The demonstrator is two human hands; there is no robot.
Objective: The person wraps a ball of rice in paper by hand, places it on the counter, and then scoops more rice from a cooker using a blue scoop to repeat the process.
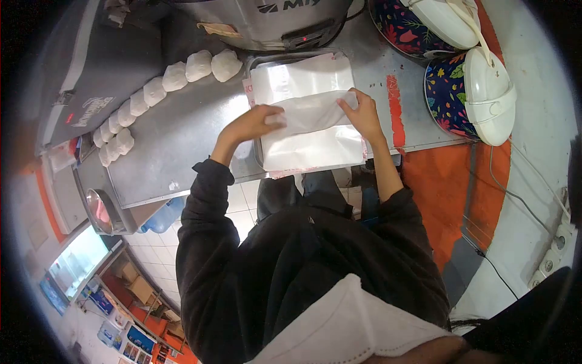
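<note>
Head view: left hand point(257, 122), right hand point(362, 115) half-curled, pinching white wrap point(312, 113); tray point(257, 149) mostly hidden under paper point(312, 150)

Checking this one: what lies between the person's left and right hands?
In the head view, a thin white sheet spans from the left hand to the right hand, over the tray.

Both arms reach forward from the torso point(315, 261), the left arm point(209, 212) bent at the elbow, its sleeve ending near the wrist point(224, 147). The left hand point(250, 124) turns inward, fingers bent toward the right hand point(364, 116). The latter pinches between thumb and fingers, its forearm point(388, 170) bare below the pushed-up sleeve point(403, 224).
</note>
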